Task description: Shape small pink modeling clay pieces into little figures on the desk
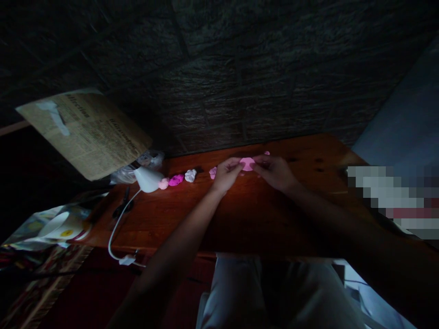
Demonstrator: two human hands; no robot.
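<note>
A flat, rounded pink piece (247, 164), perhaps soft clay, is pinched at both sides above the wooden table. My left hand (227, 174) grips its left edge with thumb and fingers. On the opposite edge, my right hand (276, 172) holds it the same way. Just left of my left hand lies a pink lump (213, 172), partly hidden. Farther left, a white lump (190, 175), a magenta lump (176, 180) and a pale pink lump (163, 183) sit in a row. A small pink bit (266, 153) shows behind my right hand.
A white cone-shaped lamp (148, 179) with a white cable stands at the table's left, beside scissors (123, 205) and a clear plastic bag (156, 159). Behind them is a brown printed paper bag (89, 132). A white cup (63, 226) is at lower left. The dark wall (212, 91) borders the table.
</note>
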